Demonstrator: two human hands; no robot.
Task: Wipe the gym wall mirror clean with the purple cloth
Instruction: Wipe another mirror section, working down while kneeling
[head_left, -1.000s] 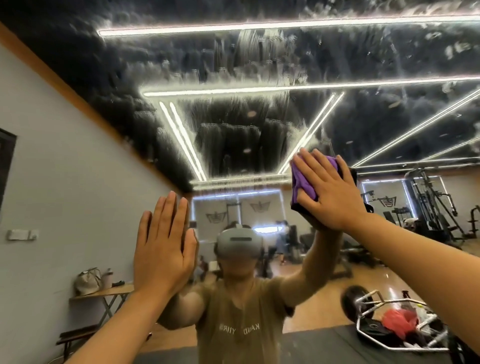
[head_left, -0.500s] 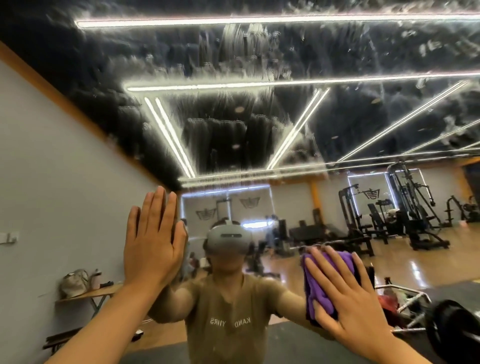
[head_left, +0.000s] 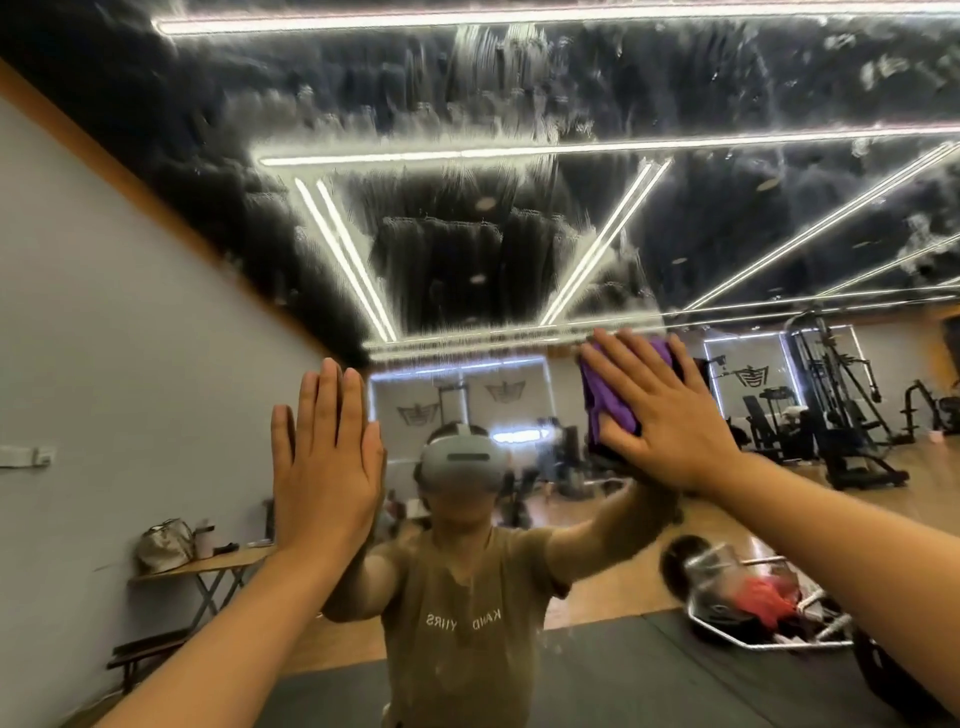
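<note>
The gym wall mirror (head_left: 519, 249) fills the whole view, with white smeared streaks over its upper half and clearer glass lower down. My right hand (head_left: 670, 415) presses the purple cloth (head_left: 605, 400) flat against the glass at centre right, fingers straight and spread; most of the cloth is hidden under the palm. My left hand (head_left: 324, 457) rests flat on the mirror at centre left, fingers straight and together, holding nothing.
The glass reflects a person in a headset and brown shirt (head_left: 462, 613), a folding table with a bag (head_left: 166, 545) at left, weight machines (head_left: 831, 405) at right, and a barbell frame with a red item (head_left: 748, 603) on the floor.
My right hand has slid the cloth down the glass and then back up to about head height. My left hand has stayed pressed in the same place.
</note>
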